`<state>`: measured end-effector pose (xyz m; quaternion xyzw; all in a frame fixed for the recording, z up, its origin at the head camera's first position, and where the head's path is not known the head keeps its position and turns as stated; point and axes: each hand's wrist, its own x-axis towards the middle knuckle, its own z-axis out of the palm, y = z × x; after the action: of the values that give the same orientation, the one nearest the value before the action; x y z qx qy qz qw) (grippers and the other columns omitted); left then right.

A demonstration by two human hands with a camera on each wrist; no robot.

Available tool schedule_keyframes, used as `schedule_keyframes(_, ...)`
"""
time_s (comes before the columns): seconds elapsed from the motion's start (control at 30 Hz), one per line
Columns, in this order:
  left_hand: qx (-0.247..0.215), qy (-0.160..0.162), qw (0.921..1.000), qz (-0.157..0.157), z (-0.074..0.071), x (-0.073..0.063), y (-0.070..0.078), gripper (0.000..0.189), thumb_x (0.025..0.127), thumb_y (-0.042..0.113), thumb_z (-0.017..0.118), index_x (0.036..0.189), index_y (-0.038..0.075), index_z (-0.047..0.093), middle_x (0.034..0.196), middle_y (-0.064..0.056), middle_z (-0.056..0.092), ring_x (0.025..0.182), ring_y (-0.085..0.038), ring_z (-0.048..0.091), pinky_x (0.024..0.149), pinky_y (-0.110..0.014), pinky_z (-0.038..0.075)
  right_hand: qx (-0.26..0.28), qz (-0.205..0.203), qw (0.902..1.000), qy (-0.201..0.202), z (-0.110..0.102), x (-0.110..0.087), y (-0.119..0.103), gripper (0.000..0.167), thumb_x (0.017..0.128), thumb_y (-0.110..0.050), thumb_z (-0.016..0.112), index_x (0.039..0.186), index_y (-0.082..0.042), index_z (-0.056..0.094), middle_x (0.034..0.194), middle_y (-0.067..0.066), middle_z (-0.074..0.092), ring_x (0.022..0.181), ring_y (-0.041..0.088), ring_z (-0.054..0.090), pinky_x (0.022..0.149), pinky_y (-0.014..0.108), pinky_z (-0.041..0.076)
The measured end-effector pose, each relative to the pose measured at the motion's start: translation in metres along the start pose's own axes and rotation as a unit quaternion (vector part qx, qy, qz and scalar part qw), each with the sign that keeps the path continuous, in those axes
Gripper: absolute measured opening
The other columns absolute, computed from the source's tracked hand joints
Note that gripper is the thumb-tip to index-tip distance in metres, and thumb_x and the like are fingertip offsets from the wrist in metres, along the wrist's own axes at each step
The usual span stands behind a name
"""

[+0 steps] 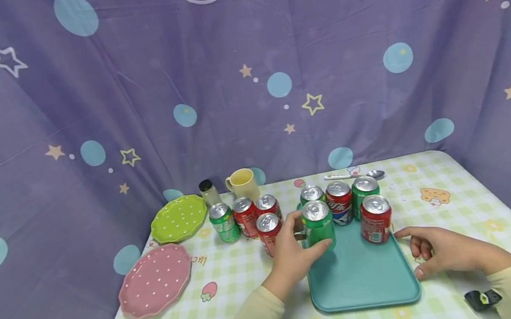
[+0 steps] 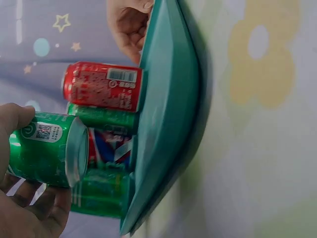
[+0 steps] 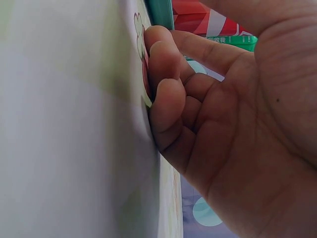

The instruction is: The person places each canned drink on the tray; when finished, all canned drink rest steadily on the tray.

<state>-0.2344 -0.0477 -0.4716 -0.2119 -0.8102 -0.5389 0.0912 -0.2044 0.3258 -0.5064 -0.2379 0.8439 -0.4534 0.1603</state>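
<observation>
My left hand grips a green soda can, its thumb on the near side. In the left wrist view, a gap shows between this can's base and the teal tray. Toward the tray's back stand a red can, a red-and-blue can and two more green cans, one of them at the right. Beside the tray's right edge lies my right hand, index finger stretched to the rim near the red can. Its other fingers are loosely curled over the tablecloth, holding nothing.
Left of the tray stands a group of cans, one green and several red. Behind them are a yellow mug and a black-lidded jar. Green and pink plates lie far left; a spoon lies at the back.
</observation>
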Motion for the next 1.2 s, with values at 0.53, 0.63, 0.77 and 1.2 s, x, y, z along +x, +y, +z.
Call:
schedule_keyframes(0.53,0.019,-0.047,0.9970,-0.059,0.045,0.020,-0.009,0.071,0.080,0.029,0.095,0.138,0.024,0.054,0.123,0.010,0.063,0.114,-0.010,0.061,0.095,-0.031,0.057,-0.012,0.004,0.9999,0.004,-0.001,0.001,0.002,0.088,0.078,-0.020,0.093,0.146,0.009,0.046,0.094,0.011,0.057,0.073,0.013,0.053,0.061,0.026,0.047)
schedule_keyframes(0.63,0.023,-0.048,0.9970,-0.057,0.052,0.023,-0.009,0.071,0.080,0.030,0.095,0.138,0.023,0.055,0.124,0.010,0.062,0.115,-0.009,0.060,0.095,-0.030,0.057,-0.014,0.003,0.9999,0.004,-0.001,0.002,0.001,0.087,0.078,-0.020,0.093,0.146,0.009,0.047,0.094,0.010,0.057,0.073,0.013,0.053,0.061,0.026,0.047)
schedule_keyframes(0.77,0.024,-0.045,0.9968,-0.061,0.058,0.026,-0.008,0.071,0.080,0.030,0.095,0.138,0.022,0.055,0.125,0.011,0.061,0.115,-0.009,0.060,0.094,-0.031,0.057,-0.016,0.000,0.9999,0.004,-0.001,0.002,0.001,0.087,0.078,-0.021,0.093,0.145,0.008,0.047,0.094,0.009,0.058,0.073,0.013,0.053,0.061,0.026,0.047)
schedule_keyframes(1.2,0.017,-0.020,0.9959,-0.087,0.073,0.028,-0.012,0.072,0.078,0.023,0.096,0.138,0.021,0.056,0.124,0.010,0.061,0.115,-0.009,0.060,0.093,-0.026,0.056,-0.011,0.002,0.9999,0.004,-0.001,0.001,0.004,0.087,0.078,-0.021,0.093,0.146,0.008,0.047,0.094,0.010,0.057,0.073,0.011,0.053,0.061,0.026,0.047)
